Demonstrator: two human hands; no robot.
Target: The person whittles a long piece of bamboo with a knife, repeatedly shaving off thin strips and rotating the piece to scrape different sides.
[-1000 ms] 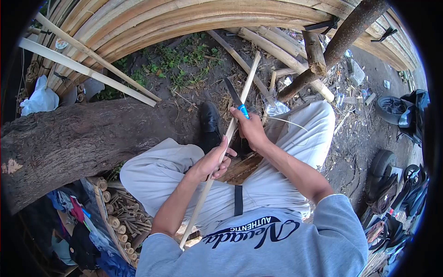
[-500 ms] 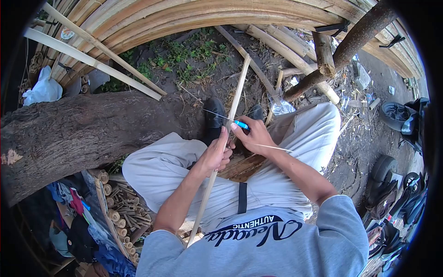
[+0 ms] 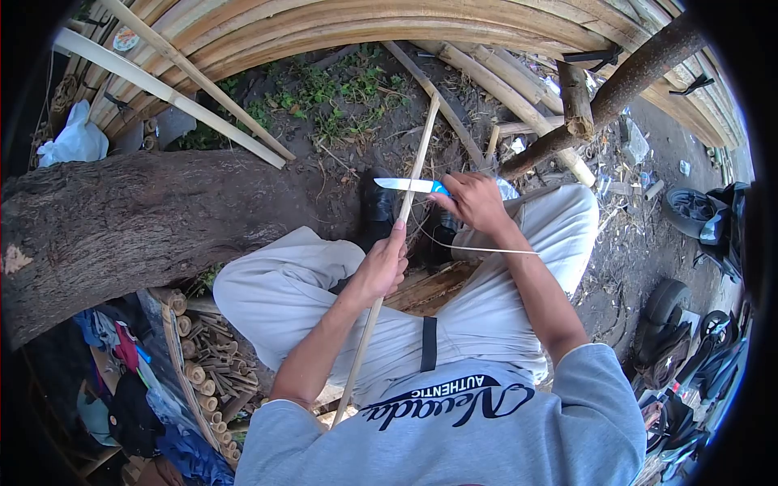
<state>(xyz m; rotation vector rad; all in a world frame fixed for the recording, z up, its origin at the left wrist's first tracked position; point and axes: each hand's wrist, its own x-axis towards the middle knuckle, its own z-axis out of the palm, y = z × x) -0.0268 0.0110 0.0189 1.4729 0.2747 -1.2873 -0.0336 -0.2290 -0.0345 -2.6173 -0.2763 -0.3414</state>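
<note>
My left hand (image 3: 384, 263) is closed around a long, narrow bamboo strip (image 3: 421, 150), thumb lying along it. The strip slants from my lap up and away, past my boots. In my right hand (image 3: 476, 201) is a knife (image 3: 405, 185) with a blue handle, its fingers wrapped round the grip. The blade lies flat across the strip a little beyond my left thumb, its tip pointing left. A thin pale sliver (image 3: 494, 250) curves below my right hand and over my right forearm.
A thick tree trunk (image 3: 138, 235) lies to my left, and a box of cut bamboo pieces (image 3: 212, 356) stands below it. Long bamboo slats (image 3: 340, 31) are stacked ahead. A dark branch post (image 3: 616, 93) leans at the upper right; wheels (image 3: 689, 208) stand at the far right.
My right hand has moved up and away along the strip with the knife. The blade has turned from edge-on to showing its flat side. My left hand keeps its hold on the strip.
</note>
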